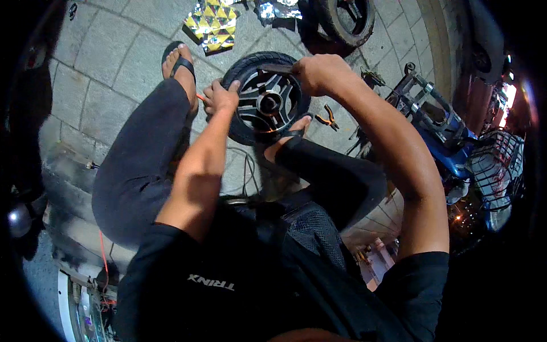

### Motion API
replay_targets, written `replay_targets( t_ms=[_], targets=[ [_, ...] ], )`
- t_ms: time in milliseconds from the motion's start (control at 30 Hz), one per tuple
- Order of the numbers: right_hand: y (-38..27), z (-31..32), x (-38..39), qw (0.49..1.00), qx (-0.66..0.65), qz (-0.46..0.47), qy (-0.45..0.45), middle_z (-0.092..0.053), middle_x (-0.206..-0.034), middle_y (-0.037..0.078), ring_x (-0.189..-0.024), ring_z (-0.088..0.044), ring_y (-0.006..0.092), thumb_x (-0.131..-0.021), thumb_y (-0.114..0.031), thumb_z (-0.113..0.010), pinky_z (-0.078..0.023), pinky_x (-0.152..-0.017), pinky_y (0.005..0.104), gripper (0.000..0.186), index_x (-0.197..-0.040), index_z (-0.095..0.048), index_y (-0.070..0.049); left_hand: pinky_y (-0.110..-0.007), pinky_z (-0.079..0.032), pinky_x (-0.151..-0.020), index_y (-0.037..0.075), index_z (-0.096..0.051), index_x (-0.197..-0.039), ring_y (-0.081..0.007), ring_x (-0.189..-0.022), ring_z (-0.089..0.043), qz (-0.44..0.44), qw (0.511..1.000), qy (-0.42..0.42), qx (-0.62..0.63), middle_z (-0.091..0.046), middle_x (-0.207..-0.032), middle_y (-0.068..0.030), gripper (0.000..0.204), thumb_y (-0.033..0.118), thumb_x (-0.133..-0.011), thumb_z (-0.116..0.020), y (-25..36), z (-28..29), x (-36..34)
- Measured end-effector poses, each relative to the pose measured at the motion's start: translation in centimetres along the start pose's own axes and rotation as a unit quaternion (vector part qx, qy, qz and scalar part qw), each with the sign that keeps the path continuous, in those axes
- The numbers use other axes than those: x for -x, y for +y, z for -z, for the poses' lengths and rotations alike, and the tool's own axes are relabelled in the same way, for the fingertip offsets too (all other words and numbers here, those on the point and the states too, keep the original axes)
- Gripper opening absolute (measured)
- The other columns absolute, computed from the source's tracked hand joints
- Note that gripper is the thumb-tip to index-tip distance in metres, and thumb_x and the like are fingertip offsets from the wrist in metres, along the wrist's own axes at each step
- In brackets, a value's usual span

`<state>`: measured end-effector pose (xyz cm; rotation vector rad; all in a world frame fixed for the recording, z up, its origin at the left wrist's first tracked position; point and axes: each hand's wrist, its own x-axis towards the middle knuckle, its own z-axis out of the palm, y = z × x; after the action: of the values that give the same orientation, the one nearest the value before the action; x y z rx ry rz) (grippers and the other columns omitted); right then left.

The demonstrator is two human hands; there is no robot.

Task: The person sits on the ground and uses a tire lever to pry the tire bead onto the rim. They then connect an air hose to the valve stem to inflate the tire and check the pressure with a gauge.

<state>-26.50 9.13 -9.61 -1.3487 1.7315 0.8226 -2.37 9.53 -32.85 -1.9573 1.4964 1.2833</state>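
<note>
A spoked black wheel with its tyre (239,132) lies between my feet on the paving. My left hand (220,98) grips the tyre's left side, thumb on top and fingers curled at the edge. A thin orange piece (200,98) shows beside those fingers; its kind is unclear. My right hand (316,74) is closed round a flat metal bar like a tyre lever (276,68), which reaches over the rim at the wheel's upper right. The lever's tip lies near the tyre's inner edge. Right of the wheel lie pliers (327,118) with orange and black handles.
Another tyre on a wheel (346,23) lies at the far right. Shiny yellow-patterned packaging (212,25) is at the far left. A blue two-wheeler (444,142) with a wire basket (496,171) stands to the right. A dark cable (249,168) loops below the wheel.
</note>
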Motion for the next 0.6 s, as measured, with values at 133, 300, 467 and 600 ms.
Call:
replay_targets(
  t_ms=[133, 300, 467, 600],
  targets=[
    [0.3, -0.1, -0.3, 1.0, -0.003, 0.004, 0.007, -0.077, -0.11, 0.018, -0.103, -0.075, 0.0377, -0.086, -0.022, -0.068, -0.06, -0.087, 0.048, 0.032, -0.116, -0.078, -0.016, -0.063, -0.016, -0.119, 0.018, -0.035, -0.16, -0.0441, -0.148, -0.024, 0.02, 0.995, 0.058, 0.079, -0.03, -0.162, -0.0177, 0.091, 0.061, -0.089, -0.072, 2.1, -1.8, 0.4],
    [1.2, -0.4, 0.3, 1.0, -0.013, 0.02, -0.001, -0.077, -0.109, 0.018, -0.102, -0.075, 0.0383, -0.089, -0.024, -0.064, -0.06, -0.087, 0.0488, 0.035, -0.122, -0.076, -0.018, -0.063, -0.016, -0.119, 0.019, -0.036, -0.158, -0.0436, -0.148, -0.025, -0.071, 0.995, 0.038, 0.061, -0.031, -0.162, -0.0168, 0.095, 0.061, -0.084, -0.078, 0.2, -2.5, 0.3],
    [2.7, -2.6, -0.1, 0.997, -0.068, 0.024, 0.001, -0.076, -0.106, 0.02, -0.1, -0.073, 0.0401, -0.096, -0.025, -0.059, -0.058, -0.085, 0.0509, 0.039, -0.133, -0.069, -0.024, -0.057, -0.021, -0.121, 0.022, -0.043, -0.154, -0.0427, -0.146, -0.03, -0.088, 0.987, 0.029, 0.13, -0.038, -0.158, -0.0149, 0.09, 0.058, -0.08, -0.082, -1.4, -2.4, -1.0],
    [3.0, -3.4, 0.9, 0.997, -0.079, 0.01, -0.021, -0.074, -0.11, 0.023, -0.101, -0.071, 0.0439, -0.1, -0.026, -0.055, -0.056, -0.086, 0.053, 0.044, -0.143, -0.062, -0.027, -0.055, -0.021, -0.121, 0.023, -0.048, -0.151, -0.0407, -0.146, -0.032, -0.056, 0.99, 0.044, 0.119, -0.042, -0.157, -0.0129, 0.088, 0.057, -0.078, -0.084, -0.9, -2.9, -1.1]
  ],
)
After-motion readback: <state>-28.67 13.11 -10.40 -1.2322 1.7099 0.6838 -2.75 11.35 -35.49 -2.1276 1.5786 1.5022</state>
